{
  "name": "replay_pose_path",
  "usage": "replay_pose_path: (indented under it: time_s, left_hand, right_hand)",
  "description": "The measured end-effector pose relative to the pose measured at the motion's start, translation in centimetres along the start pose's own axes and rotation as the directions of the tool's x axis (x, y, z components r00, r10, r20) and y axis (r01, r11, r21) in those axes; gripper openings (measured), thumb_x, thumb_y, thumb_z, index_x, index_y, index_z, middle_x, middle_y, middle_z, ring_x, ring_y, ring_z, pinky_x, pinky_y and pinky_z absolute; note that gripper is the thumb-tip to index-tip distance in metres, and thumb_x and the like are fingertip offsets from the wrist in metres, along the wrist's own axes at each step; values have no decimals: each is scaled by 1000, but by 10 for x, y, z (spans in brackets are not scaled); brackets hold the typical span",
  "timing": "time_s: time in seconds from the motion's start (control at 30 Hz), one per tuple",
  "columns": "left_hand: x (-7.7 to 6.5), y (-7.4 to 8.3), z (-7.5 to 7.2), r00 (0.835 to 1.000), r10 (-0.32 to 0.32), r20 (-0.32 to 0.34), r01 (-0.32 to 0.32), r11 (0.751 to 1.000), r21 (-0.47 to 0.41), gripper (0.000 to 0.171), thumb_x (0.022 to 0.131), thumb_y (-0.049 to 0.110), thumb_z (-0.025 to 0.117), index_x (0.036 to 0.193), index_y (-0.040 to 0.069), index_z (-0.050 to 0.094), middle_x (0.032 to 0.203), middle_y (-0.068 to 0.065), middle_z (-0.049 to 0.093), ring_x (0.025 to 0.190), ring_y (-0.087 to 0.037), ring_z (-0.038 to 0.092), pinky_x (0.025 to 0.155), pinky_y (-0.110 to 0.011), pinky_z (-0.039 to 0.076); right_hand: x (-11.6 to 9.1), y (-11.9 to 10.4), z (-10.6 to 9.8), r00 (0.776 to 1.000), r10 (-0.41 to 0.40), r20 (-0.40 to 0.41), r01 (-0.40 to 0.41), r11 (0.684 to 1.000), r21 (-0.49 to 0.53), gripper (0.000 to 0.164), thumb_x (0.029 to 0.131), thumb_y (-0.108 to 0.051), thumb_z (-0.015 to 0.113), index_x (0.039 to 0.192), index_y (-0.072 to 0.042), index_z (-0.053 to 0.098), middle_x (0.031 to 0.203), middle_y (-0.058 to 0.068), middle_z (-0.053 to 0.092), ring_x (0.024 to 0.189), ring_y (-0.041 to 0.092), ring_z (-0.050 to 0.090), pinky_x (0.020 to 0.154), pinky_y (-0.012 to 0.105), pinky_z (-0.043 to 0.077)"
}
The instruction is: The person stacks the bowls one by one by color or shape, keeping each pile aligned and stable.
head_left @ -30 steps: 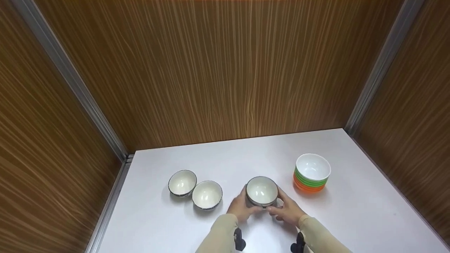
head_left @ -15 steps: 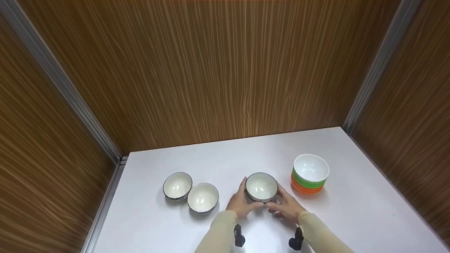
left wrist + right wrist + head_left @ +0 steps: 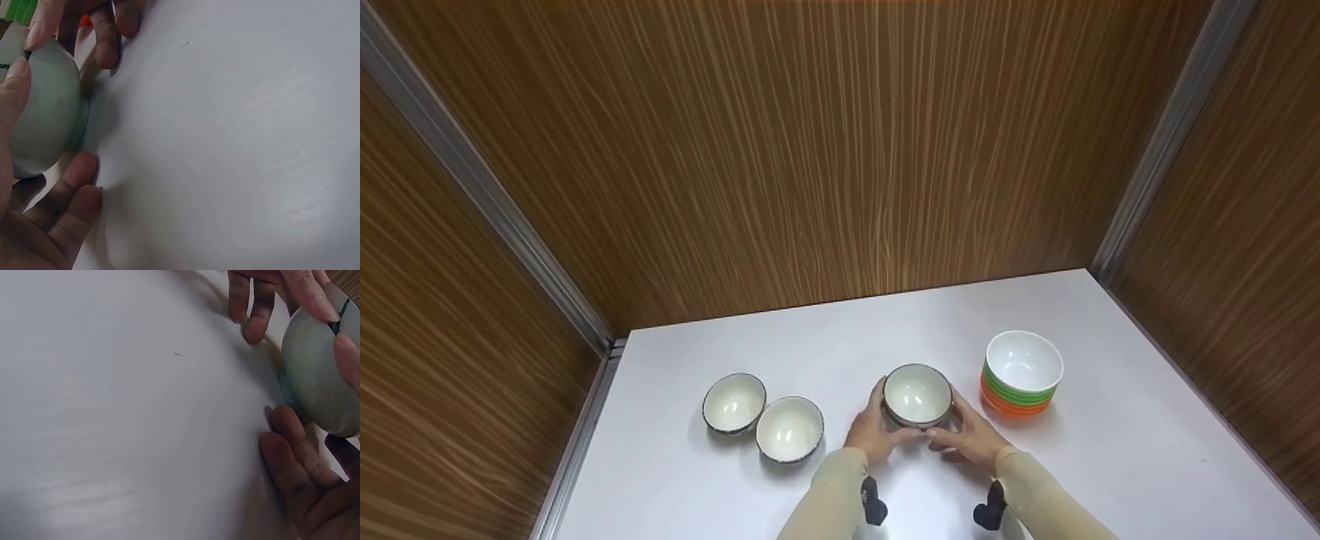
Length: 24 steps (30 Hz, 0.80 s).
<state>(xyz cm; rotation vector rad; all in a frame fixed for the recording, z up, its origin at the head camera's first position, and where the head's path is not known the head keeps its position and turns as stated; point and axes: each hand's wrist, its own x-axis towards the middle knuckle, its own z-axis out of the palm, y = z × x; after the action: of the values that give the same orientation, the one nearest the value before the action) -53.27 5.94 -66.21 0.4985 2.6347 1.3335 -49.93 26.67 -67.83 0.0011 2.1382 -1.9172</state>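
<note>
Between both hands is a pale ceramic bowl (image 3: 917, 395) with a dark rim, upright, its opening facing up. The left hand (image 3: 870, 431) grips its left side and the right hand (image 3: 971, 439) its right side, thumbs at the near side below the rim. Seen from the left wrist, the bowl (image 3: 48, 107) has a greenish-white outer wall, and its foot is close over the table. From the right wrist, a thin dark green mark shows on the bowl (image 3: 315, 365) between the thumbs. Lower fingers of both hands spread around the foot.
Two similar cream bowls, one farther left (image 3: 734, 403) and one nearer (image 3: 790, 429), stand side by side on the white table (image 3: 675, 480). To the right is a stack of bowls (image 3: 1021, 375), white inside, with green and orange outsides. Wood-grain panels (image 3: 840, 150) enclose the table.
Both hands have shifted the bowl slightly away from the person, keeping their grip. The head view has moved a little; the other bowls and the stack stay in place on the table.
</note>
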Motion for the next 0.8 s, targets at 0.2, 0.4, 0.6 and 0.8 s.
replay_pose_path:
  time_s: [0.2, 0.4, 0.6, 0.8]
  left_hand:
    - [2, -1, 0, 999, -25, 32, 26, 999, -42, 109, 66, 54, 72, 147, 23, 7, 145, -7, 32, 129, -25, 33, 104, -46, 28]
    - [4, -1, -3, 999, -22, 36, 24, 998, -64, 108, 67, 51, 73, 147, 23, 6, 146, -7, 30, 129, -26, 33, 104, -46, 28]
    - [4, -3, -2, 1000, -6, 28, 7, 999, -43, 108, 67, 50, 73, 147, 20, 7, 144, -10, 33, 128, -27, 34, 104, -45, 29]
    - [5, -4, -1, 1000, 5, 15, -4, 998, -58, 106, 67, 47, 75, 147, 19, 11, 144, -9, 34, 128, -26, 34, 105, -45, 27]
  right_hand:
    - [3, -1, -1, 999, 27, 25, -28, 998, 48, 105, 77, -22, 73, 147, -26, -5, 148, 25, 6, 89, 36, 62, 73, 47, 52]
    - [5, -2, 0, 999, 24, 26, -26, 998, 61, 104, 78, -21, 73, 147, -27, -5, 147, 25, 8, 88, 36, 62, 71, 47, 53]
    - [5, -2, 0, 999, 26, 30, -28, 998, 60, 103, 79, -20, 72, 147, -28, -6, 148, 24, 10, 88, 37, 61, 71, 47, 52]
    - [5, -1, 0, 999, 19, 29, -21, 998, 58, 103, 80, -20, 71, 146, -28, -7, 147, 26, 8, 88, 38, 61, 71, 47, 52]
